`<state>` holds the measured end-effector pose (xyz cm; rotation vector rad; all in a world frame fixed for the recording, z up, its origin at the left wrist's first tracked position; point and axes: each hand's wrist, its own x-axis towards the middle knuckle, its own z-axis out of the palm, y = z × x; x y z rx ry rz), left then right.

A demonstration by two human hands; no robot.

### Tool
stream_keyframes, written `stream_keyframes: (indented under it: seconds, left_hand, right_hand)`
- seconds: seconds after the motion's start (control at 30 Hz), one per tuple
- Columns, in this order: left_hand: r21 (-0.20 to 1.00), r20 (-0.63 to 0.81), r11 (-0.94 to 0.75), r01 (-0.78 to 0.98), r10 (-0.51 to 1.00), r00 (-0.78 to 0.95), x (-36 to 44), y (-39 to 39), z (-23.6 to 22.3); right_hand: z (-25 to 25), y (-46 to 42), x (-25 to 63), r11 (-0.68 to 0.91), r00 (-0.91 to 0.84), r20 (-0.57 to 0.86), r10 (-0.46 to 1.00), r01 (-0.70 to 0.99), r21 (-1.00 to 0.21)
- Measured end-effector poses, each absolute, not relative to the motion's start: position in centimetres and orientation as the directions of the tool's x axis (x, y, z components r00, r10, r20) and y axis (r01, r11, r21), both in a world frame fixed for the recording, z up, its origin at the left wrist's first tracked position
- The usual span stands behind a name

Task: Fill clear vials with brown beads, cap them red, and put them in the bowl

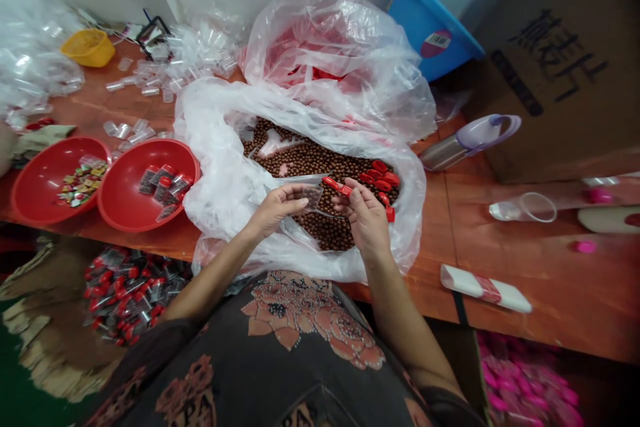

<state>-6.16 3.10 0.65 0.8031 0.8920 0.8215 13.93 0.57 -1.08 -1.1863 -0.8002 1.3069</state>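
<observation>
Left hand: grip pressed together, thumb and fingers pinching 1 small clear plastic vial directly above the open bag. Right hand: grip pinching a red cap at the fingertips. More red caps lie just beyond it, on the brown beads. The beads sit inside a clear plastic bag on the table. 2 red bowls stand to the left: 1 bowl holds red-capped vials, and the other holds colored packets.

Caution: a weak pinch may drop the vial or cap among the beads, where either is hard to see. Excess pressure may crack the thin vial. A tug on the bag may spill beads onto the table. Loose clear tubes may roll off the table if bumped.
</observation>
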Motion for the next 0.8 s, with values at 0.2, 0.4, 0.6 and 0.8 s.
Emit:
stream_keyframes:
  seconds: [0.2, 0.4, 0.6, 0.8]
  left_hand:
    - [0.845, -0.351, 0.482, -0.229, 0.825, 0.442, -5.8, 2.4, 0.5]
    - [0.844, -0.365, 0.499, -0.197, 0.803, 0.471, -5.6, 1.9, 0.3]
    - [0.862, -0.346, 0.472, -0.186, 0.815, 0.464, -5.4, 1.9, -0.4]
    - [0.859, -0.362, 0.482, -0.172, 0.811, 0.46, -5.5, 1.7, 0.0]
  right_hand:
    - [-1.3, 0.6, 13.1, -0.167, 0.141, -0.218, 0.966, -0.308, -0.937]
    - [-1.4, 0.4, 12.4, -0.185, 0.088, -0.219, 0.972, -0.289, -0.939]
    - [-0.7, 0.1, 12.5, -0.134, 0.026, -0.143, 0.989, -0.209, -0.969]
    - [-0.8, 0.4, 13.4, -0.099, 0.133, -0.133, 0.982, -0.239, -0.966]
